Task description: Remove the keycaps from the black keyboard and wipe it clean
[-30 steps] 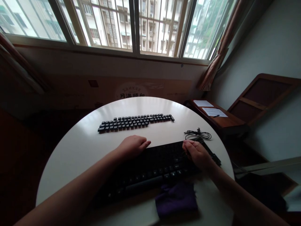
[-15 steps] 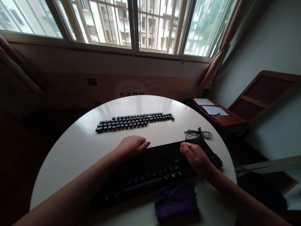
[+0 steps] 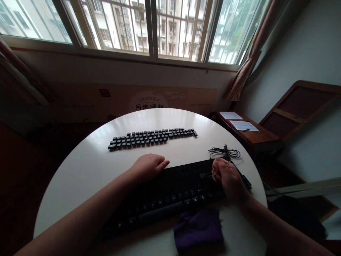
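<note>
A black keyboard [image 3: 176,177] lies across the near part of the white round table. Its lower rows carry keycaps, while the upper area looks dark and largely bare of them. My left hand [image 3: 149,166] is closed over its far left edge, thumb pointing right. Above its right part, my right hand [image 3: 226,174] is closed around a thin wire keycap puller [image 3: 236,163]. At the puller's left end is a small black keycap [image 3: 203,175]. Removed keycaps [image 3: 149,138] stand in rows farther back on the table.
A coiled black cable [image 3: 225,153] lies behind the keyboard's right end. A purple cloth [image 3: 198,230] is on the table at its front. Right of the table [image 3: 66,185], papers [image 3: 243,125] and a pen lie on a wooden chair [image 3: 269,137].
My right hand has moved right and turned, and a keycap now shows at the puller's end, off the keyboard. My left hand stays in place.
</note>
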A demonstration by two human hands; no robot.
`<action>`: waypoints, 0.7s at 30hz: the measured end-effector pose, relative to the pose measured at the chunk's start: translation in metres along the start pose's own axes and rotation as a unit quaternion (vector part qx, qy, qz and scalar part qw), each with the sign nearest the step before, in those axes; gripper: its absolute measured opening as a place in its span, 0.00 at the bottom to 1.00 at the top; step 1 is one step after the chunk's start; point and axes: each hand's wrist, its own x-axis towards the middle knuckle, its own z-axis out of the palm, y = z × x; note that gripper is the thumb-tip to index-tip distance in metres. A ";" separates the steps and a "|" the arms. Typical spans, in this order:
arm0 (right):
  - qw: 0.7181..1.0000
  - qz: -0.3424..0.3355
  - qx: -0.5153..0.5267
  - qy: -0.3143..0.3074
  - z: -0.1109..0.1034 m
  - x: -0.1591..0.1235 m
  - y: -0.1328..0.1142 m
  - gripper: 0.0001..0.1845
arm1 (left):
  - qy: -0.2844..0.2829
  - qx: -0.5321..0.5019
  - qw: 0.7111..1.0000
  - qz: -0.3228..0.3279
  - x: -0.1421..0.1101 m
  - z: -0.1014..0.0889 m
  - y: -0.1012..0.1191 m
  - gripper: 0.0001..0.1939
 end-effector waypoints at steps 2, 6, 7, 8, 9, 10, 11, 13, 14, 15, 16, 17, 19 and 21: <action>0.999 0.013 0.030 0.008 -0.001 0.002 0.002 0.23 | -0.002 0.006 1.000 0.000 0.000 0.000 0.000 0.25; 0.999 0.006 0.039 -0.005 -0.002 0.002 0.000 0.22 | 0.009 0.037 0.999 0.036 -0.006 -0.004 0.006 0.21; 0.999 0.003 0.032 -0.017 -0.002 0.002 -0.004 0.22 | 0.023 0.046 0.997 0.052 -0.009 -0.007 0.010 0.19; 0.999 -0.001 0.015 -0.038 -0.001 0.002 -0.010 0.22 | 0.042 0.051 0.995 0.069 -0.013 -0.009 0.014 0.17; 0.998 -0.008 -0.011 -0.068 0.001 0.003 -0.018 0.22 | 0.065 0.050 0.993 0.085 -0.017 -0.012 0.018 0.15; 0.993 -0.020 -0.046 -0.105 0.004 0.005 -0.029 0.22 | 0.090 0.043 0.990 0.101 -0.021 -0.015 0.022 0.13; 0.984 -0.037 -0.091 -0.147 0.008 0.007 -0.042 0.23 | 0.115 0.030 0.986 0.116 -0.025 -0.017 0.026 0.12; 0.946 -0.103 -0.204 -0.229 0.020 0.014 -0.071 0.21 | 0.163 -0.011 0.976 0.145 -0.030 -0.020 0.030 0.13; 0.915 -0.141 -0.271 -0.263 0.028 0.019 -0.087 0.21 | 0.187 -0.033 0.969 0.158 -0.031 -0.021 0.031 0.14; 0.889 -0.181 -0.317 -0.277 0.036 0.024 -0.102 0.20 | 0.212 -0.052 0.961 0.168 -0.031 -0.020 0.030 0.14; 0.870 -0.209 -0.343 -0.287 0.045 0.029 -0.116 0.17 | 0.236 -0.068 0.953 0.176 -0.031 -0.020 0.028 0.14; 0.854 -0.226 -0.359 -0.300 0.055 0.034 -0.128 0.15 | 0.259 -0.080 0.946 0.178 -0.031 -0.018 0.025 0.13; 0.836 -0.242 -0.379 -0.316 0.072 0.041 -0.147 0.13 | 0.303 -0.097 0.934 0.161 -0.029 -0.016 0.019 0.11; 0.816 -0.264 -0.408 -0.313 0.086 0.044 -0.158 0.13 | 0.335 -0.114 0.927 0.127 -0.028 -0.015 0.014 0.10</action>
